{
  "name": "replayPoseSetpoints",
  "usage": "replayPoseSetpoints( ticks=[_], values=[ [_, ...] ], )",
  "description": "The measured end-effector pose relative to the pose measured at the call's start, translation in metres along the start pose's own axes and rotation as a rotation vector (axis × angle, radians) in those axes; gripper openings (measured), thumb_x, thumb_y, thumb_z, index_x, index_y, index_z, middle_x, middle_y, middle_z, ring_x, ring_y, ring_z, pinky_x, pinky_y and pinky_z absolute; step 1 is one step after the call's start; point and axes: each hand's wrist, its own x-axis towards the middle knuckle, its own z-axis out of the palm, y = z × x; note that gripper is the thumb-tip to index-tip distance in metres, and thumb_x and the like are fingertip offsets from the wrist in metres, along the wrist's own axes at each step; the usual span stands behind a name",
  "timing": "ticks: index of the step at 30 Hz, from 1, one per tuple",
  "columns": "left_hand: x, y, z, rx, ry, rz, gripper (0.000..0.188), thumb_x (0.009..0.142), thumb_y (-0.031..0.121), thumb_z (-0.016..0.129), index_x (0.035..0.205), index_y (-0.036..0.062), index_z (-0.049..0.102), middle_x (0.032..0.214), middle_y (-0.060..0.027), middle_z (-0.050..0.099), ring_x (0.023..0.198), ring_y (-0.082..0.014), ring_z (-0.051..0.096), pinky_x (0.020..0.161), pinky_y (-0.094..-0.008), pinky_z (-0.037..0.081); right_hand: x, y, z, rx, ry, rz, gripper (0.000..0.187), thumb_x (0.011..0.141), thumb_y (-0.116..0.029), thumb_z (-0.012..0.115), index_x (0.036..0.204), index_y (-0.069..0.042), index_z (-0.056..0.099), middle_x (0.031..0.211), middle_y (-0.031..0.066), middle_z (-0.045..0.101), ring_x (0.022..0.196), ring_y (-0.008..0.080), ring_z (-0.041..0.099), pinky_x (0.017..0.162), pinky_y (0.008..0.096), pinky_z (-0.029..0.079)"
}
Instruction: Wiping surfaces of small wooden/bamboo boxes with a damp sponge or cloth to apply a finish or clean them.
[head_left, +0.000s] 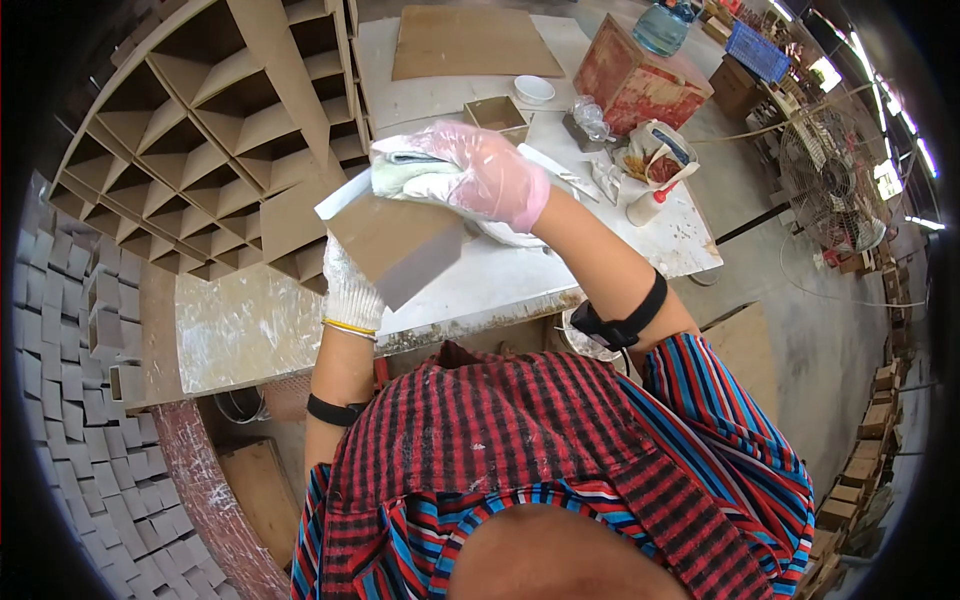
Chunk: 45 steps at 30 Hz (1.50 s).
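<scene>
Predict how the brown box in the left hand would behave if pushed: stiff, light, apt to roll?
Brown box is likely stiff: flat panels, straight edges, no visible sag. Probably fairly light, since the gloved left hand seems to support it from beneath. Unlikely to roll: flat faces and square corners suggest sliding instead.

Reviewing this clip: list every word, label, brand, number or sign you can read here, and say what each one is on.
None can be read.
Brown box at the left hand: no lettering on its visible faces.
Cloth in the right hand: no lettering visible.
White bag on the table: coloured marks, too small to make out.
</scene>
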Motion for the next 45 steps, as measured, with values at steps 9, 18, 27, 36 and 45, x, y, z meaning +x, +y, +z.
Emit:
replayPoseSetpoints(
  ticks=[9,18,27,36,45],
  values=[
    [0.025,0.034,-0.001,0.649,0.218,0.293,0.037,0.080,0.029,0.058,0.111,0.0098,0.056,0.102,-0.0105,0.062,0.092,-0.0288,0.060,0.078,-0.0363,0.050,-0.020,-0.036,0.020,-0.362,0.131,-0.024,0.024,0.082,-0.022,0.058,0.105,-0.016,0.061,0.089,0.0094,0.056,0.085,0.0299,0.057,0.071,0.0423,0.046],
    [0.030,0.060,-0.007,0.884,0.130,0.414,0.053,0.074,0.041,0.063,0.114,0.0081,0.054,0.096,-0.0125,0.063,0.090,-0.0301,0.060,0.076,-0.0367,0.049,-0.018,-0.025,0.002,-0.078,0.291,0.046,0.039,0.074,-0.015,0.069,0.111,-0.010,0.061,0.095,0.0083,0.060,0.085,0.0263,0.059,0.076,0.0330,0.049],
    [0.017,-0.037,-0.018,-0.238,0.243,0.018,0.045,0.092,0.032,0.041,0.126,0.0022,0.042,0.115,-0.0133,0.054,0.100,-0.0269,0.055,0.085,-0.0384,0.047,-0.032,-0.064,0.045,-0.140,0.110,-0.210,0.038,0.075,-0.013,0.067,0.112,-0.014,0.061,0.115,0.0042,0.057,0.097,0.0243,0.058,0.084,0.0354,0.048],
    [0.009,-0.053,-0.013,-1.263,0.510,-0.102,0.048,0.093,0.035,0.038,0.128,0.0026,0.041,0.123,-0.0139,0.050,0.107,-0.0287,0.052,0.090,-0.0390,0.046,-0.033,-0.060,0.050,-0.150,0.300,-0.173,0.033,0.078,-0.014,0.061,0.111,-0.019,0.061,0.107,0.0011,0.060,0.097,0.0239,0.057,0.083,0.0363,0.047],
    [0.012,0.003,-0.010,-1.280,0.358,-0.155,0.051,0.093,0.033,0.033,0.134,0.0023,0.033,0.131,-0.0165,0.044,0.117,-0.0311,0.046,0.098,-0.0434,0.040,-0.021,-0.019,0.029,0.260,0.385,0.182,0.039,0.069,-0.008,0.069,0.107,-0.013,0.064,0.106,0.0056,0.061,0.092,0.0219,0.058,0.078,0.0311,0.049]
  ],
)
